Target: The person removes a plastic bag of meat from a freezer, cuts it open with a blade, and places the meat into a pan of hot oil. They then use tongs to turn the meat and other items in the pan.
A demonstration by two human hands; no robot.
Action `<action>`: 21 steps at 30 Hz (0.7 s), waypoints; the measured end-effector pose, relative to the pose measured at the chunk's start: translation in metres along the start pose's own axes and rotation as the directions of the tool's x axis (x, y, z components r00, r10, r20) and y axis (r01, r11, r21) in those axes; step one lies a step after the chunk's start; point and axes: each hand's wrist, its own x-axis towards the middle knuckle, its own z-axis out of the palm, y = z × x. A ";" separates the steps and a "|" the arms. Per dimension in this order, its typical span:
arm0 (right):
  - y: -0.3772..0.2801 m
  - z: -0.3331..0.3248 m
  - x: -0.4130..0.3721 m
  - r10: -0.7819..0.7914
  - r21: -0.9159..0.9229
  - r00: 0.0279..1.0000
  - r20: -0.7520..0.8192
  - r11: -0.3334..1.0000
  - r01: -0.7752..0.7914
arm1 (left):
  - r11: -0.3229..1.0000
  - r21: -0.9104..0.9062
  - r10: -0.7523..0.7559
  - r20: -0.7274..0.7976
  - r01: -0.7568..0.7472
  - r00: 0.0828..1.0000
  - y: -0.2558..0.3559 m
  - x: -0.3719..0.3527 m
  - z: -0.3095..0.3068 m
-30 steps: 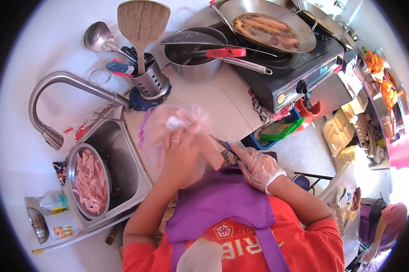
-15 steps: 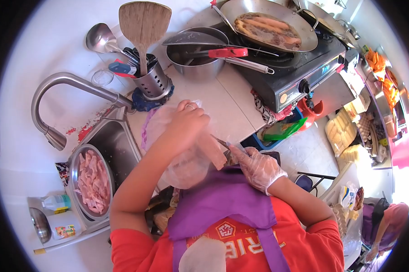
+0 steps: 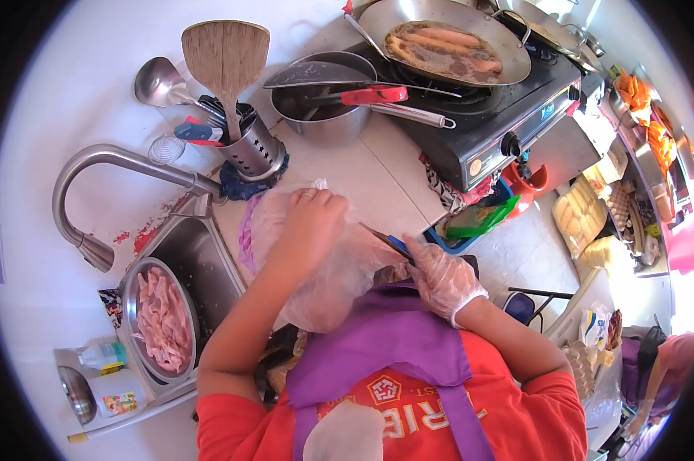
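Note:
My left hand (image 3: 314,223), bare with a ring on one finger, has its fingers curled on a clear plastic bag (image 3: 322,296) in front of my purple apron. A pale pinkish piece (image 3: 379,252) shows at the bag's right side, partly hidden. My right hand (image 3: 445,283) wears a clear plastic glove and is closed around a knife (image 3: 384,240). The narrow dark blade points up and left, beside the pinkish piece; a bit of blue shows near the grip. Pinkish-purple plastic (image 3: 249,237) lies at the bag's left edge.
Left, a bowl of raw meat strips (image 3: 161,319) sits in the sink (image 3: 209,250) under the faucet (image 3: 93,157). A utensil holder (image 3: 255,154), a steel pot (image 3: 328,127) and a stove (image 3: 508,115) with a frying wok (image 3: 516,65) stand ahead. Another person (image 3: 658,376) is far right.
The pinkish piece, which stuck out clearly between my hands, is now lower and mostly covered by the bag. My left hand has shifted slightly down and left; more of the knife shows.

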 end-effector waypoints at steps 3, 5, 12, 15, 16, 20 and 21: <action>0.022 0.014 0.005 0.079 0.208 0.989 -0.128 0.977 -0.051 | 0.998 -0.054 0.038 -0.033 -0.039 0.999 0.014 -0.008 -0.013; 0.027 0.015 0.012 0.337 0.462 0.941 0.025 0.831 -0.310 | 0.994 -0.074 0.081 -0.043 -0.084 0.996 0.025 -0.015 -0.015; 0.031 0.043 0.021 0.203 0.824 0.944 0.259 0.464 -0.325 | 0.959 -0.270 -0.073 0.057 0.086 0.996 0.022 -0.040 -0.011; 0.011 0.045 0.018 0.073 0.896 0.972 0.224 0.378 -0.235 | 0.931 -0.348 -0.106 0.033 0.111 0.994 0.027 -0.046 -0.025; 0.016 0.048 0.020 0.039 0.833 0.968 0.249 0.501 -0.234 | 0.930 -0.354 -0.105 0.014 0.104 0.994 0.030 -0.049 -0.027; 0.009 0.039 0.027 0.045 0.663 0.937 0.346 0.695 -0.278 | 0.978 -0.190 -0.072 0.067 0.083 0.995 0.033 -0.068 -0.017; -0.010 0.012 0.024 0.136 0.592 0.914 0.383 0.723 -0.356 | 0.972 -0.206 -0.104 0.069 0.116 0.992 0.033 -0.072 -0.012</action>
